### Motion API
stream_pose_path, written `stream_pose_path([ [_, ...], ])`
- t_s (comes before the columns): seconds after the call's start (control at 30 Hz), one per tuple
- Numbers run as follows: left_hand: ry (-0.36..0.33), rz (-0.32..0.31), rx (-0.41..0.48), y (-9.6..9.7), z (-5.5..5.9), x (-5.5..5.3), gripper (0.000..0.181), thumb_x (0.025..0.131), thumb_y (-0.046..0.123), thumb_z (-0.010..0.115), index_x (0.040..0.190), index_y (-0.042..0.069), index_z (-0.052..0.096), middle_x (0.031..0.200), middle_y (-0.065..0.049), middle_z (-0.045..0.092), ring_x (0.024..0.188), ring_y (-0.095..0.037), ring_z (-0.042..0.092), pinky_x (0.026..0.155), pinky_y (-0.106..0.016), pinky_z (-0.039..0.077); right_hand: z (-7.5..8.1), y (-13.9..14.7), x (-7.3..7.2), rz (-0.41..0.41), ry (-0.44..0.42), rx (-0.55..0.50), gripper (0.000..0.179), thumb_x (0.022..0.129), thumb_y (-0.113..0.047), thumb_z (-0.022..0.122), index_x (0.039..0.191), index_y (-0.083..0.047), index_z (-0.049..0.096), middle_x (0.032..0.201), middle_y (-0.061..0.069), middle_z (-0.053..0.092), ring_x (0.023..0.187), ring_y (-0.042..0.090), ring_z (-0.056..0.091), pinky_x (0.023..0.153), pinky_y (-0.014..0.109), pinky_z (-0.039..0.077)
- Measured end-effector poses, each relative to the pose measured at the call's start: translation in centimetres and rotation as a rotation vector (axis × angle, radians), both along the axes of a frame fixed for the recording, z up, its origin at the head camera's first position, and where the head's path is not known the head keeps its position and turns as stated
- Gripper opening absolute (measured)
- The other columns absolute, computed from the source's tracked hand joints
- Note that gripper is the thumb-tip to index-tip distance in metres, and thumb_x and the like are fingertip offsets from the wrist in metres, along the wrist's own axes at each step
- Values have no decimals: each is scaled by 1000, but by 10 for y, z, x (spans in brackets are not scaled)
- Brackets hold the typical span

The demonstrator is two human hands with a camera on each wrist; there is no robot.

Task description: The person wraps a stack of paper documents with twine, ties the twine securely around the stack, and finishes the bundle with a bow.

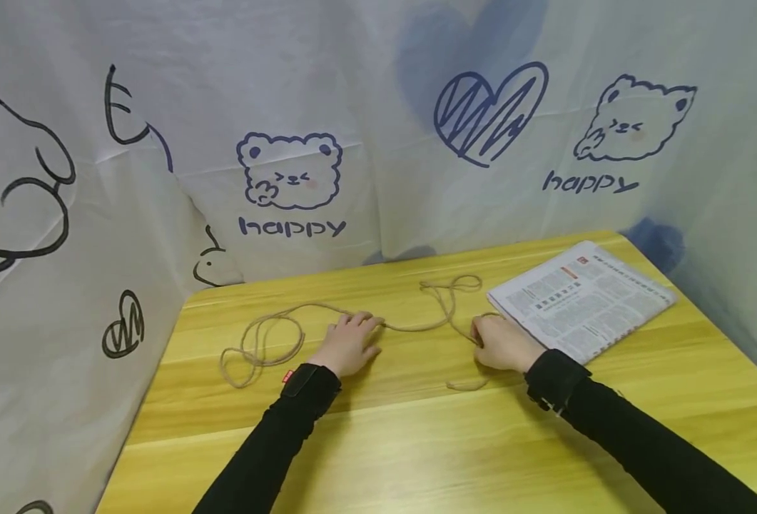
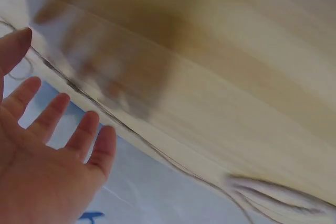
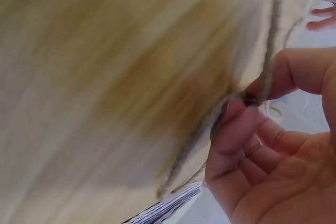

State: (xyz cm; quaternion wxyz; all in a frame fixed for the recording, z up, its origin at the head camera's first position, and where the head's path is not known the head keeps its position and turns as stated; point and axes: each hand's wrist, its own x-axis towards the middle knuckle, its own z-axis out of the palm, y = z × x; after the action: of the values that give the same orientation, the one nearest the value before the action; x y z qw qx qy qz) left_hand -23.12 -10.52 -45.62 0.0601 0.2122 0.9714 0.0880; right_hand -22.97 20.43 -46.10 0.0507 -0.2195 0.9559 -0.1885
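Note:
A thin tan rope [image 1: 417,329] winds across the yellow wooden table [image 1: 378,442], with loose loops at the left and a small loop towards the back. My right hand [image 1: 505,343] pinches the rope beside the folded newspaper [image 1: 583,300]; in the right wrist view, thumb and index finger hold the rope [image 3: 271,35] where it bends. A short rope end lies just in front of that hand. Over the rope's middle stretch is my left hand [image 1: 347,344], palm down. Seen from the left wrist, its fingers [image 2: 84,135] are spread and relaxed, with nothing gripped.
The newspaper lies at the back right of the table, its page edges [image 3: 165,207] close to the right hand. Behind the table hangs a white cloth [image 1: 391,164] printed with bears and hearts, and more cloth hangs along both sides.

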Motion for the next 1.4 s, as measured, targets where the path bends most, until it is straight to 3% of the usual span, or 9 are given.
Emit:
stream_pose_path([
  [0.23,26,-77,-6,27,-4,-1,51,101,34,61,147,18,48,139,-13,56,128,-40,53,103,-54,46,14,4,1,-27,-98,-342,7,93,-4,56,92,-1,62,81,8,60,68,13,52,63,27,44],
  [0.43,100,-64,55,26,-7,-1,16,103,27,59,105,13,67,99,-9,64,89,-27,59,78,-39,49,28,20,4,-76,-205,-700,16,101,-4,49,108,9,57,95,20,62,76,18,66,71,31,56],
  [0.63,77,142,299,3,8,-9,41,110,31,41,94,9,71,75,-5,64,62,-17,50,64,-32,39,31,46,2,-53,-249,-1063,11,105,-15,53,110,-6,57,97,-2,63,85,13,66,78,24,55],
  [0.8,103,285,413,-25,22,-11,48,112,29,36,95,4,73,65,-8,57,55,-18,43,59,-31,33,35,69,3,-114,-188,-1377,4,102,-9,57,103,-10,61,90,-5,66,79,5,66,75,19,54],
  [0.97,129,319,466,-41,25,-9,44,112,26,37,103,1,72,69,-10,59,54,-18,41,59,-31,32,38,86,9,-218,-124,-1307,4,102,-9,57,104,-8,61,90,-2,66,78,8,67,73,21,56],
  [1.1,107,281,499,-41,23,-8,39,112,23,37,114,0,68,76,-10,63,58,-17,46,62,-31,35,45,87,12,-196,-185,-893,18,104,-18,54,109,-1,57,92,8,64,80,20,68,77,35,59],
  [1.23,27,168,532,-33,21,-8,38,112,26,38,129,4,63,94,-13,69,70,-17,57,66,-33,43,62,74,21,-172,-204,-340,26,102,-21,53,112,2,55,83,12,61,67,23,59,64,39,52],
  [1.3,-10,113,538,-29,23,-7,40,111,28,38,140,7,57,111,-15,69,78,-19,61,72,-35,46,66,66,25,-174,-126,-140,27,100,-21,57,112,3,56,77,11,59,61,21,53,59,34,43],
  [1.4,-22,83,512,-30,24,-4,43,111,28,39,150,12,46,131,-15,62,88,-21,62,78,-36,48,61,52,28,-192,132,18,27,95,-21,65,108,2,60,75,10,58,58,18,46,55,32,36],
])
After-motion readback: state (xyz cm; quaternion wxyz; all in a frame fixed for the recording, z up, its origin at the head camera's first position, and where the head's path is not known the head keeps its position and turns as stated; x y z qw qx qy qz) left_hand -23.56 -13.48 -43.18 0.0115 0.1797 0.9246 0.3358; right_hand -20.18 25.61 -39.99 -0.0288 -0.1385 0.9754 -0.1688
